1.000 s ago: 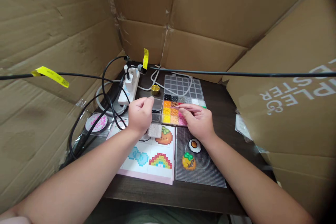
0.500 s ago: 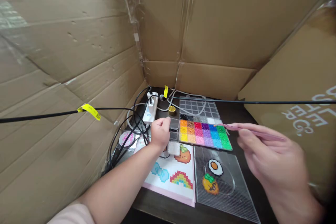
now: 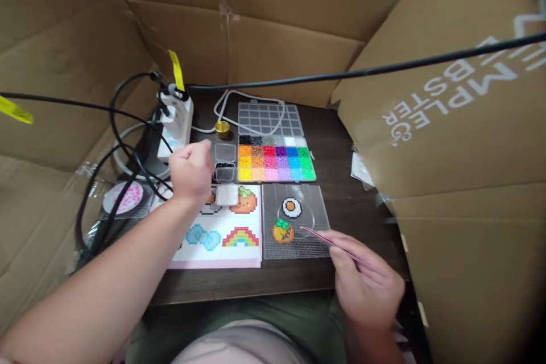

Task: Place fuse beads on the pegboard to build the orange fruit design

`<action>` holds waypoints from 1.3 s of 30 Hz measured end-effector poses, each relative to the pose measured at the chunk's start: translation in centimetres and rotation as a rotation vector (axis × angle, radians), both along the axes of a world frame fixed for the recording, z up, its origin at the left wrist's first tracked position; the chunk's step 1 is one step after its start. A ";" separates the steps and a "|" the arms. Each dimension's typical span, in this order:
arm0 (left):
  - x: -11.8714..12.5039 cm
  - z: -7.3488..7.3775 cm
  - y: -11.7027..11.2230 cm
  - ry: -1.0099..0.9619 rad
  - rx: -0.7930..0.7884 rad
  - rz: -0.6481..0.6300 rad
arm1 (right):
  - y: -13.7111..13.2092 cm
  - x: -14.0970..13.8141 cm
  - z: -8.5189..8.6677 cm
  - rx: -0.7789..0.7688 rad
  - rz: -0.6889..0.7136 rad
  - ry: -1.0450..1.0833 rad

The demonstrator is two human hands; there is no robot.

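My right hand (image 3: 367,278) is closed around a pair of pink tweezers (image 3: 341,250). A tiny yellowish bead (image 3: 302,228) shows at their tip, just right of the persimmon bead figure (image 3: 283,232) on the clear pegboard (image 3: 313,247). A fried-egg bead figure (image 3: 292,207) sits higher on the same board. My left hand (image 3: 191,170) is a fist with nothing visible in it, beside small clear boxes (image 3: 225,153) and above the pattern sheet (image 3: 213,255). A small box of white beads (image 3: 227,195) lies on that sheet.
Behind the pegboard is a divided tray of coloured beads (image 3: 277,160), its clear lid (image 3: 271,119) open. A gold tin (image 3: 222,129), a white power strip (image 3: 174,131) and black cables (image 3: 113,125) are at the left. Cardboard walls (image 3: 290,51) surround the table.
My right hand has brought the tweezers from over the bead tray down to the pegboard. My left fist stays near the small boxes. The view has tilted down and turned right.
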State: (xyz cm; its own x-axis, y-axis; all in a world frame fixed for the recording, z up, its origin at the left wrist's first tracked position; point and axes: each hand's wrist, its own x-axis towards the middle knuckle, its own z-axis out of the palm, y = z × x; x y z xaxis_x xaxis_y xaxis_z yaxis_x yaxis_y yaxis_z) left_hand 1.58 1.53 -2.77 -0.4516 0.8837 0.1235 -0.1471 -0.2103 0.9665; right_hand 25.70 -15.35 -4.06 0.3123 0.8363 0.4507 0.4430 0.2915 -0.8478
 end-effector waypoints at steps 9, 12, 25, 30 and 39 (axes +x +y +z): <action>0.2 0.5 -0.1 -0.100 0.025 -0.013 | -0.6 -0.9 -0.9 -0.007 0.113 -0.090; 0.2 0.5 0.0 -0.096 0.024 -0.003 | -0.9 -0.9 -1.2 -0.001 0.112 -0.090; 0.3 0.4 -0.1 -0.082 0.029 -0.015 | -0.7 -0.5 -0.7 -0.072 0.282 -0.225; 0.4 0.5 -0.2 -0.101 0.022 -0.034 | -0.6 -0.6 -0.6 -0.060 0.288 -0.242; 0.6 0.6 -0.3 -0.098 0.006 -0.027 | -0.5 -0.6 -0.7 -0.059 0.288 -0.258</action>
